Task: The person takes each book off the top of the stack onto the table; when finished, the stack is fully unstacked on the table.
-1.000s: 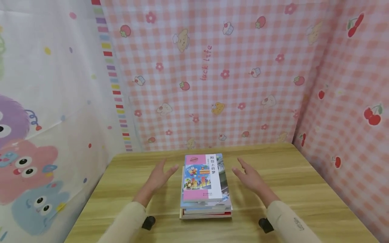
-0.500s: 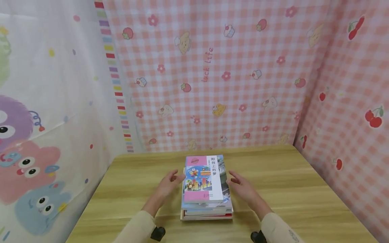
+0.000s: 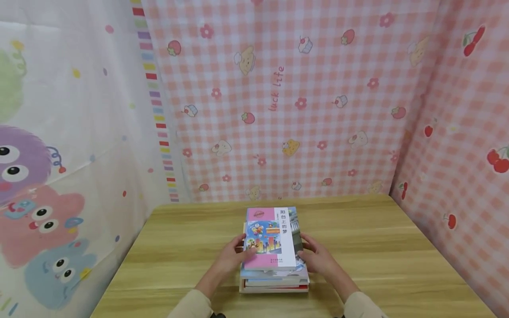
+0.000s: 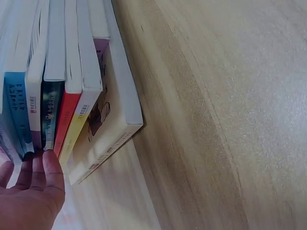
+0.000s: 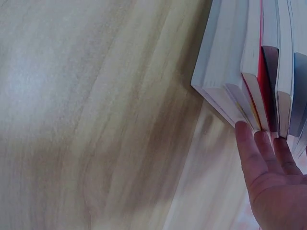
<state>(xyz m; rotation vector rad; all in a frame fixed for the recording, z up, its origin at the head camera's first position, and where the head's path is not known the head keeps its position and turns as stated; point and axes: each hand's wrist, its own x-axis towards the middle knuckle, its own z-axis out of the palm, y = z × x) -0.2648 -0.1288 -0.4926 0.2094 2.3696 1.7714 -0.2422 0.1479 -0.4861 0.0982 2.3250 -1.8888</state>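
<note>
Pink and white, the top book (image 3: 264,243) lies cover up on a stack of books (image 3: 274,276) midway between the left and right edges of the surface (image 3: 167,251). Both hands flank the stack, fingers loosely extended: the left hand (image 3: 230,256) touches its spine side, thumb over the top book; the right hand (image 3: 319,258) touches the opposite side. How firmly they press cannot be told.

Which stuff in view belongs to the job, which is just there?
In the job:
stack of books, with the pink-and-white book on top
left hand, at its left side
right hand, at its right side

Just there:
wooden table
pink checked cloth
white cartoon-print cloth
</note>
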